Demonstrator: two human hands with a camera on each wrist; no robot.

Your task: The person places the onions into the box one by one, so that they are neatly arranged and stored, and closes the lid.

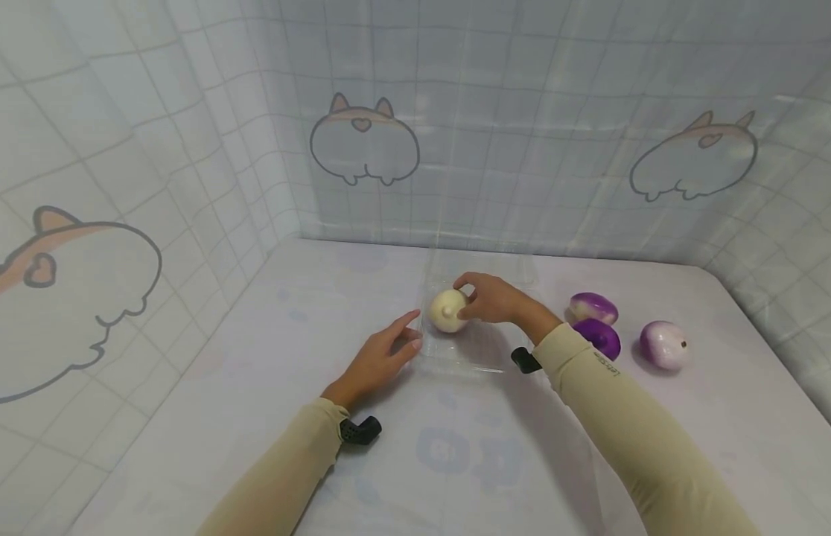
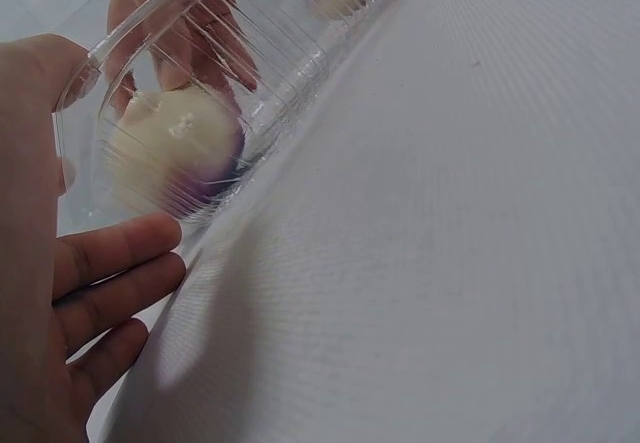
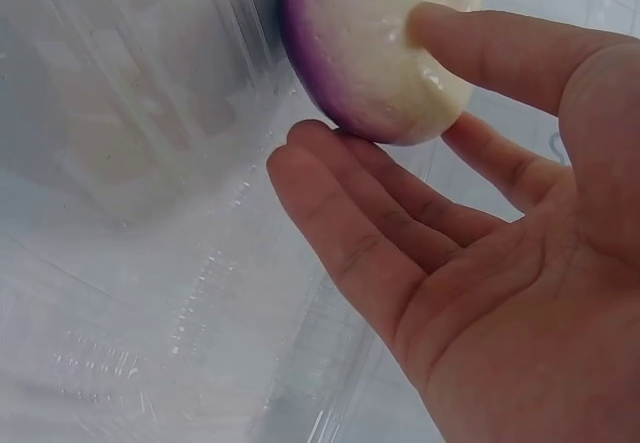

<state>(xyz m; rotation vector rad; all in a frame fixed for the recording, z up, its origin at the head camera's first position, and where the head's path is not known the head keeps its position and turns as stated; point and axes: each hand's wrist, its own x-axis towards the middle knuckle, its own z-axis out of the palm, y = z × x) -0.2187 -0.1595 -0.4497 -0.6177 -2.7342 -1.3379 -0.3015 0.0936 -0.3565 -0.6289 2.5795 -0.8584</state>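
A glossy turnip (image 1: 447, 311), cream-white with a purple side, is at the left end of a clear plastic box (image 1: 479, 357). My right hand (image 1: 491, 298) holds it between thumb and fingers; in the right wrist view the thumb presses on the pale part of the turnip (image 3: 385, 58). At the box's left side, my left hand (image 1: 382, 356) has its fingers loosely extended. The left wrist view shows a fingertip right at the rim of the box (image 2: 150, 23), with other fingers (image 2: 110, 308) spread below. Through the ribbed clear wall the turnip (image 2: 185, 143) shows.
Right of the box, on the white-covered table (image 1: 308, 298), lie a purple-and-white oblong piece (image 1: 593, 307), a deep purple rounded piece (image 1: 599, 339) partly behind the right sleeve, and a pale purple round vegetable (image 1: 663, 345) with a dark spot. A grid-patterned curtain (image 1: 496, 149) stands behind.
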